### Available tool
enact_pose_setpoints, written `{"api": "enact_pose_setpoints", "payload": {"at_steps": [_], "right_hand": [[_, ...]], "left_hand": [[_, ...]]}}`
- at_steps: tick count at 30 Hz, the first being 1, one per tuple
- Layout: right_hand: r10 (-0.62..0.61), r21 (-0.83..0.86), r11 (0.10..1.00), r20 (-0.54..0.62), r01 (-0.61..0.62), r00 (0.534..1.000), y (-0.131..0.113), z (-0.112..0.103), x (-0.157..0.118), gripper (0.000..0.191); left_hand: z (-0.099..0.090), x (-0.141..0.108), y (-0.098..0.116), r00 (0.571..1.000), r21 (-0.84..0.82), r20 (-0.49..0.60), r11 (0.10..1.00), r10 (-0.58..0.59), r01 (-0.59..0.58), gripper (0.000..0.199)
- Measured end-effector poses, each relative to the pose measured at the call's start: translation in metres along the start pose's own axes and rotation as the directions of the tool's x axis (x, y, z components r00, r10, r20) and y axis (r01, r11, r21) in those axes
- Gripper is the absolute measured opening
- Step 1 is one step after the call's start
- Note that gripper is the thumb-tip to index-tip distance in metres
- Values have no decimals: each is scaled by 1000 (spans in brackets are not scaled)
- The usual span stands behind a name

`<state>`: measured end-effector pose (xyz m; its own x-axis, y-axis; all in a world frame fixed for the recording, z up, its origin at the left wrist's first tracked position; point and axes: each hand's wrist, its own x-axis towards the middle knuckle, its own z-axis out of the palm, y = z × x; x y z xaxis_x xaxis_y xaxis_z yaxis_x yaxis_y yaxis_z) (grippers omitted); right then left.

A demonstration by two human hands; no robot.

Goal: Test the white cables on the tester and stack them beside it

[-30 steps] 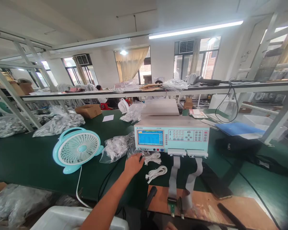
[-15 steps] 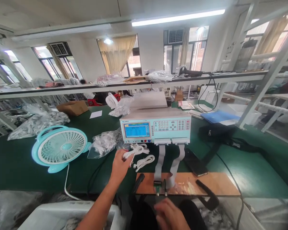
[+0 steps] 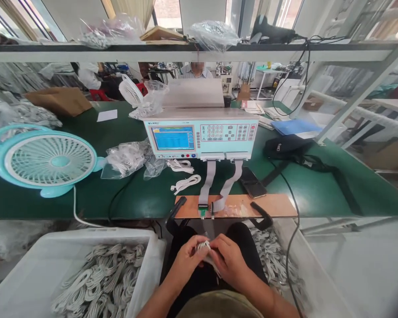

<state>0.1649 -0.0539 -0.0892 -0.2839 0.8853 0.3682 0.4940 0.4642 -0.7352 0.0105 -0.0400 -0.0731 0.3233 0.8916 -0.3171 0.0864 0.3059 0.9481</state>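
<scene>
A coiled white cable is held above my lap, partly hidden by fingers. My left hand is closed round the coil's left side. From the other side, my right hand pinches the same cable. Just ahead of both hands, two small connector boards sit at the front edge of a brown board. Grey ribbon cables run from them to a bench tester with a lit blue screen. Two more white cable coils lie on the green table, left of the ribbons.
A white bin full of cable coils stands at lower left, another bin at right. A turquoise fan, bagged cables, a phone and a black bag lie on the table. A person sits beyond the tester.
My left hand has drawn back from the coils on the table to my lap, bringing a cable coil. My right hand has joined it there. The view has tilted down.
</scene>
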Motion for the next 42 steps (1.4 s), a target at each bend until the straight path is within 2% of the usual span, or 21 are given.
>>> {"api": "enact_pose_setpoints", "payload": {"at_steps": [2,4,7,10,13,17,21,25,29,31,33,36,42], "right_hand": [[46,4,999,-13,-46,999,9,2,-7,14],[85,-6,996,-34,-85,996,15,4,-8,15],[171,49,985,-68,-168,983,24,9,-1,15],[345,201,925,-95,-322,934,33,15,10,17],[489,369,825,-83,-429,868,40,20,20,23],[574,498,724,-52,-477,817,45,22,26,26],[582,538,706,-70,-460,811,43,20,29,23],[610,629,623,-19,-464,792,38,19,33,25],[694,737,455,60,-501,718,32,19,40,28],[717,772,399,74,-494,694,31,19,42,28],[721,786,387,67,-482,690,31,20,43,27],[703,774,410,69,-483,708,32,19,43,26],[664,737,471,66,-485,745,34,16,43,31]], "left_hand": [[-2,5,-6,993,189,-34,976,116,-107,23],[-4,13,-8,982,285,-31,943,186,-170,20],[-4,27,-10,986,285,-16,946,168,-156,20],[-1,42,-16,999,100,-46,995,23,-18,24],[4,52,-25,989,-160,-95,982,-116,100,28],[13,54,-32,977,-317,-170,946,-130,70,30],[14,53,-35,975,-372,-166,925,-149,78,32],[2,56,-36,993,-230,-112,973,-38,11,27],[-14,59,-28,997,-40,60,998,46,-44,30],[-17,61,-23,995,-31,65,996,80,-78,29],[-16,62,-20,994,-52,-3,993,110,-110,27],[-10,64,-23,987,-101,-112,987,115,-127,26],[-5,66,-31,972,-163,-201,974,122,-156,29]]}}
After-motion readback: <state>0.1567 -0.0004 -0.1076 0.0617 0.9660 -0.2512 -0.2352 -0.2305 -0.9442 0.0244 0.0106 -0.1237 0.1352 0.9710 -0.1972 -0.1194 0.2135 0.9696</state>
